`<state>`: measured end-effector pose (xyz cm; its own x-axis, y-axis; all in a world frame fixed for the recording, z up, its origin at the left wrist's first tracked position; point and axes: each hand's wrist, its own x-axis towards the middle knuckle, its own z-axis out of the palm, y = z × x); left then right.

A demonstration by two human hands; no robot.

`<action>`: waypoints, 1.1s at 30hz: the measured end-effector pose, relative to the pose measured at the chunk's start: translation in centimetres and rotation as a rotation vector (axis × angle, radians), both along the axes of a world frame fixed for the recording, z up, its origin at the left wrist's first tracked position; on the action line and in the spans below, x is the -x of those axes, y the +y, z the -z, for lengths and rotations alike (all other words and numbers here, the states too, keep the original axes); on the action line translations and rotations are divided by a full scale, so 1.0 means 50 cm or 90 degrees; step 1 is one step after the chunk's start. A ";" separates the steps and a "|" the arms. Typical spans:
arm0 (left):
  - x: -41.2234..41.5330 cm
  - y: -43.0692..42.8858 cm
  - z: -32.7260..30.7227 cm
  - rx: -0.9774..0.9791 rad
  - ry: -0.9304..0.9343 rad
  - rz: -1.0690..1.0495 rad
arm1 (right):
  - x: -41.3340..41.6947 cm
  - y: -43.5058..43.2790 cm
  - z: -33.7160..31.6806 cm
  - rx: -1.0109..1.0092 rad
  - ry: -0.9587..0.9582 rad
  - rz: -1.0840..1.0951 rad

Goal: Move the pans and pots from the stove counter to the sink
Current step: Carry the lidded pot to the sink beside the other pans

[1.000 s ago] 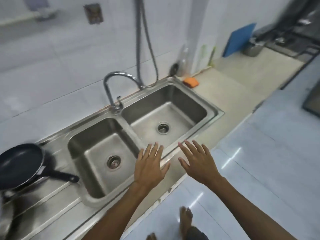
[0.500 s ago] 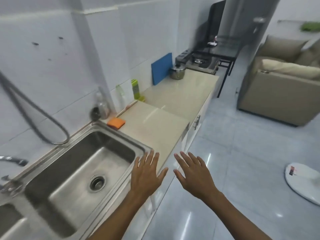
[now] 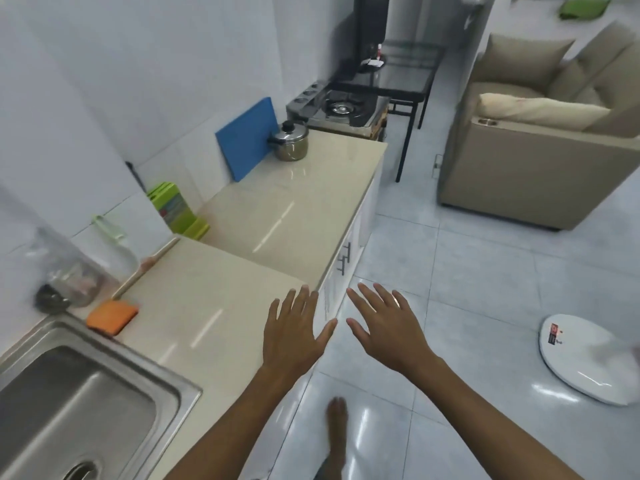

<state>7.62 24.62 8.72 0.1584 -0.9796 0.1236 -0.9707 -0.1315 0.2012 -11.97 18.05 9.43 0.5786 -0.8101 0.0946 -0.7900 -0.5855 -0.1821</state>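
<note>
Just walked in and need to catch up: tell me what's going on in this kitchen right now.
A person stands at the counter with both hands empty, fingers spread: the left hand over the counter's edge, the right hand over the floor. Neither touches anything. A lidded steel pot sits at the far end of the counter, beside a blue cutting board and near the gas stove. The sink is at the near left, with no cookware in the part that shows.

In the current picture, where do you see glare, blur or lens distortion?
Head view: bright streaks of glare lie on the beige counter and the floor tiles; the clear bottle at the left edge is smeared by blur; wide-angle bending tilts the walls; the lidded pot stays fairly sharp.
</note>
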 end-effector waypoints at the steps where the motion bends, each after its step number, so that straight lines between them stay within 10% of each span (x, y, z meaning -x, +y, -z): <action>1: 0.005 -0.053 0.010 0.005 -0.002 0.006 | 0.007 -0.047 0.009 -0.004 0.003 0.003; 15: 0.050 -0.725 0.050 -0.067 0.021 0.005 | 0.086 -0.712 0.042 -0.022 0.043 0.021; 33: -0.045 -1.296 0.012 -0.044 0.080 -0.443 | -0.147 -1.562 0.013 -0.031 0.023 -0.302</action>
